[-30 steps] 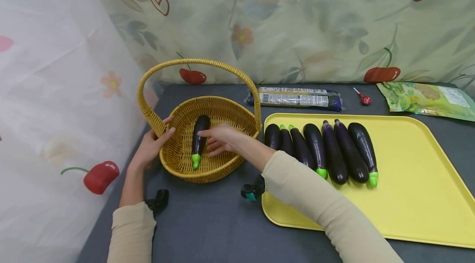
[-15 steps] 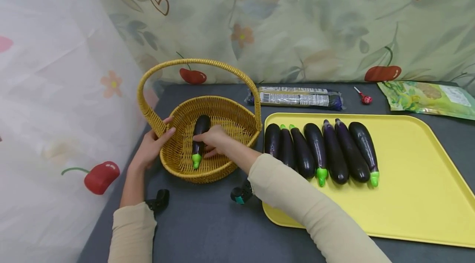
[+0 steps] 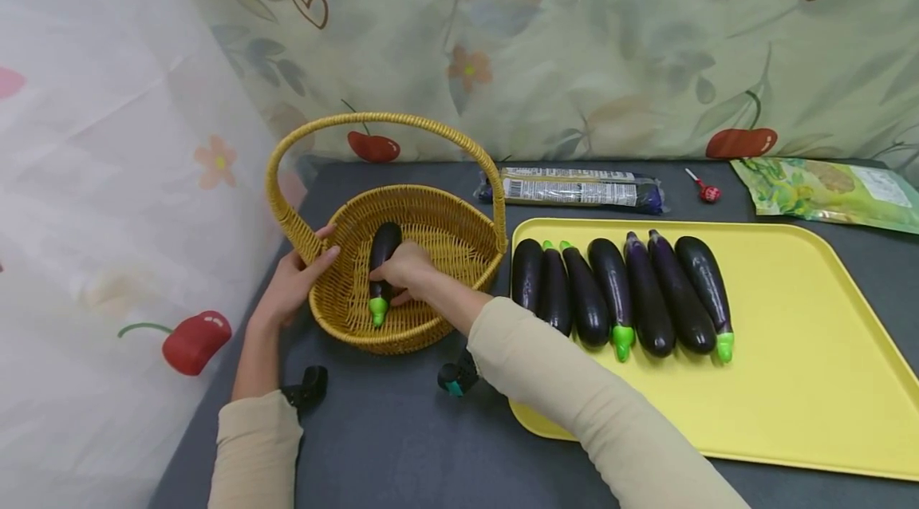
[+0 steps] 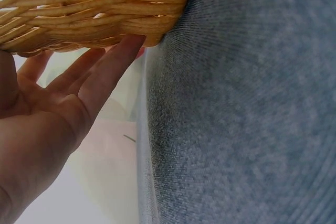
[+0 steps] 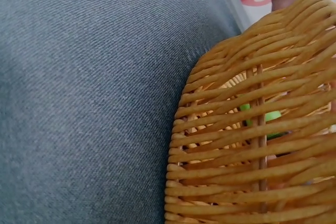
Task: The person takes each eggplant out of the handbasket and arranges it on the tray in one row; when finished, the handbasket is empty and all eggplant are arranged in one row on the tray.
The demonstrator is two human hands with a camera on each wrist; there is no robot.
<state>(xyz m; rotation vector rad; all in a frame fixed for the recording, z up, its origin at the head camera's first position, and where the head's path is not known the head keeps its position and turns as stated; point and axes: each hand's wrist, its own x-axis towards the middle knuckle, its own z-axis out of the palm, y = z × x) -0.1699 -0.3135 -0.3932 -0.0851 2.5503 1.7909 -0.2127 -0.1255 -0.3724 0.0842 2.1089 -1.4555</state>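
A yellow wicker basket (image 3: 402,343) with a tall arched handle stands on the dark tabletop. Inside it lies one dark purple eggplant (image 3: 388,238), its green stem end pointing toward me. My right hand (image 3: 411,266) reaches over the basket's near right rim and grips the eggplant round its middle, covering part of it. At the basket's left side, by the handle's foot, my left hand (image 3: 290,286) holds the rim, thumb on top and fingers along the outer wall. In the right wrist view the basket's weave (image 5: 252,156) hides the right hand's fingers.
A yellow tray (image 3: 797,349) on the right bears a row of several eggplants (image 3: 649,297). Behind it lie a long plastic-wrapped packet (image 3: 570,190), a red lollipop (image 3: 708,193) and a green bag (image 3: 833,188). Printed cloth (image 3: 546,54) hangs at the back and left.
My right hand has moved left and slightly down onto the eggplant and taken hold of it. The eggplant has shifted a little left. My left hand stays on the basket.
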